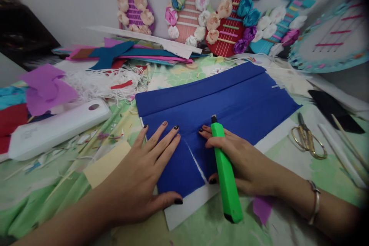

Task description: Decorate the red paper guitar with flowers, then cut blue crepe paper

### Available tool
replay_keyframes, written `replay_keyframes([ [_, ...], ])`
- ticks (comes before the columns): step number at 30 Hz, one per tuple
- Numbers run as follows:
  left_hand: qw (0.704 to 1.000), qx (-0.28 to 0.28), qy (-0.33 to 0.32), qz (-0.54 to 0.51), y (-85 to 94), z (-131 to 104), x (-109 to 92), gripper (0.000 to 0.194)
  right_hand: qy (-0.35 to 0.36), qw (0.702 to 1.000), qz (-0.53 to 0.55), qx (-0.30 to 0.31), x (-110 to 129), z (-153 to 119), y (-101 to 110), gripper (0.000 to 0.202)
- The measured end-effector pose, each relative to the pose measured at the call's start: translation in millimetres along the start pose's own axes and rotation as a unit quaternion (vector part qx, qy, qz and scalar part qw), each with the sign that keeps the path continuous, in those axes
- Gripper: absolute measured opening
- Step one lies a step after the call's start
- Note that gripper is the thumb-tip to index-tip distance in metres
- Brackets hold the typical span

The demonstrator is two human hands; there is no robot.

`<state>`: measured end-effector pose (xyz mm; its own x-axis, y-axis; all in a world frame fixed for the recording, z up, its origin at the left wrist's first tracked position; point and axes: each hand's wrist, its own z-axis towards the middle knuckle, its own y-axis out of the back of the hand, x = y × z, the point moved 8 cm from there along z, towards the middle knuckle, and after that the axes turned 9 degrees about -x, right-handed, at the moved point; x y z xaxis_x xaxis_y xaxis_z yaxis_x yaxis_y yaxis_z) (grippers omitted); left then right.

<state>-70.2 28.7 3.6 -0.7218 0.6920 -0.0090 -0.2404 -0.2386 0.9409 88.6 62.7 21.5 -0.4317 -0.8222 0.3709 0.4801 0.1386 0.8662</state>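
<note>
A deep blue sheet of crepe paper [196,107] lies over a white board [187,207], whose edge shows along the near side. My left hand [152,165] rests flat on the blue sheet, fingers stretched out and thumb spread towards the near edge. In my right hand [239,157] is a green utility knife [226,177], its dark tip pointing away from me. The fingertips of that hand also press on the sheet. Between my hands a narrow slit [197,163] runs through the blue paper to its near edge, with white showing through.
Gold-handled scissors [308,142] lie at right, near a black flat object [336,111]. At left are a white glue gun-like device [59,128], tangled white string [100,82] and purple paper [47,88]. Several flower-trimmed paper guitars, one red [227,34], lean against the wall.
</note>
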Motion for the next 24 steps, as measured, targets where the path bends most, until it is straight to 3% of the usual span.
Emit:
replay_keyframes([
  [4,1.000,0.007,0.015,-0.009,-4.2,2,3,0.095,0.010,1.000,-0.005,0.017,10,3,-9,0.057],
  [8,0.999,0.011,0.026,-0.017,-5.6,2,5,0.092,-0.004,0.999,-0.021,0.035,4,3,-16,0.065],
  [24,0.998,0.034,0.011,-0.048,-8.0,1,12,0.089,-0.010,0.999,-0.011,0.038,-3,4,-13,0.058],
])
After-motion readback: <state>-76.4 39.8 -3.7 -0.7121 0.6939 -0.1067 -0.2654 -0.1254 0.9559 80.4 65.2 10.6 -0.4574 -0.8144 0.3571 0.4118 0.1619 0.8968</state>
